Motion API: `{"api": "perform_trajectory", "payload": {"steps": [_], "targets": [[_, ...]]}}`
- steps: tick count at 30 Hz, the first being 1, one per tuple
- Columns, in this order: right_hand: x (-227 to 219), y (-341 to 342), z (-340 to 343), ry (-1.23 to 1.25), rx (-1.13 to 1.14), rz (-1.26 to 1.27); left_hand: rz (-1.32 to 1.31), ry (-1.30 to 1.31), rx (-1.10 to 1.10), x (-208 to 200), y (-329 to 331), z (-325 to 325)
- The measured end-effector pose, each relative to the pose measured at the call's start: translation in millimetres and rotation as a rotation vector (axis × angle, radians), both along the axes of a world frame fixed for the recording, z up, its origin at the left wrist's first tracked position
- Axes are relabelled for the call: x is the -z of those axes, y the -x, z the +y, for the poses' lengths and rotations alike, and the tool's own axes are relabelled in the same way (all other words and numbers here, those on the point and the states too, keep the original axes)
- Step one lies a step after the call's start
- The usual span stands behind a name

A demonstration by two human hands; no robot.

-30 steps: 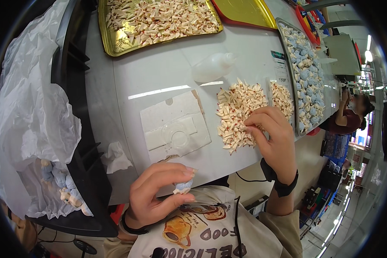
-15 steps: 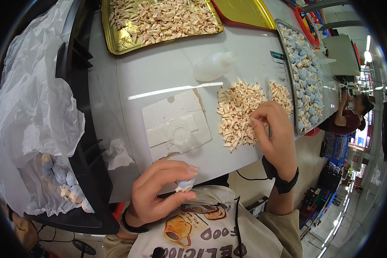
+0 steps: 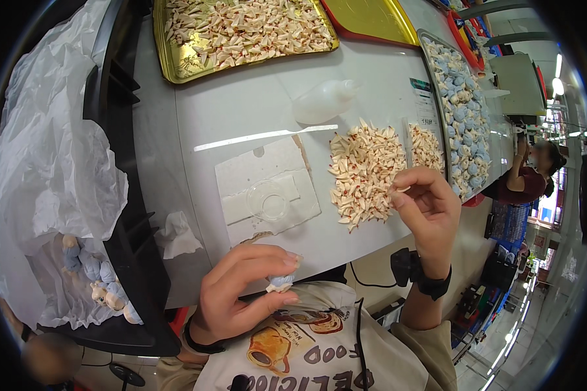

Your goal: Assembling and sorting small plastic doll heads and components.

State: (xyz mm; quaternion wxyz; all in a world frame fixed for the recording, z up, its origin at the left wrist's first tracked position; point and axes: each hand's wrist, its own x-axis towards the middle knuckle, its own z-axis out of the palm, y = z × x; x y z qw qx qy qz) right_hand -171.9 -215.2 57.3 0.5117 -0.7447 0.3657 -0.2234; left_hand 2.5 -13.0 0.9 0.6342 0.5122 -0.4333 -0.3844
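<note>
Two hands work at the near edge of the white table (image 3: 241, 117). The left hand (image 3: 241, 296) pinches a small pale blue figure (image 3: 280, 283) between thumb and fingertips, just off the table edge, over the person's shirt. The right hand (image 3: 427, 212) — fingers curled narrow — pinches one tiny cream piece (image 3: 403, 190) beside the heap of cream wedge-shaped pieces (image 3: 365, 169) on the table. Left of that heap lies a white card (image 3: 267, 186) with a clear shallow dish (image 3: 267, 201) on it. Beyond the heap lies a translucent squeeze bottle (image 3: 323, 101) — on its side. Right of the heap, a long tray of blue and white figures (image 3: 463, 111).
</note>
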Motion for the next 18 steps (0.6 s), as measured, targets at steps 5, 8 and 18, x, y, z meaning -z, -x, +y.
{"api": "perform_trajectory", "payload": {"steps": [5, 8, 18], "targets": [[-1.8, 5.2, -1.3, -0.099, -0.035, -0.053, 0.026, 0.017, 0.005, -2.3, -1.6, 0.1], [0.3, 7.2, -2.1, -0.062, -0.056, -0.063, 0.019, 0.007, 0.005, -0.7, -1.2, 0.5], [-4.0, -28.5, 19.2, 0.069, -0.061, -0.097, 0.28, -0.013, -0.047, 3.3, 9.9, 4.4]]}}
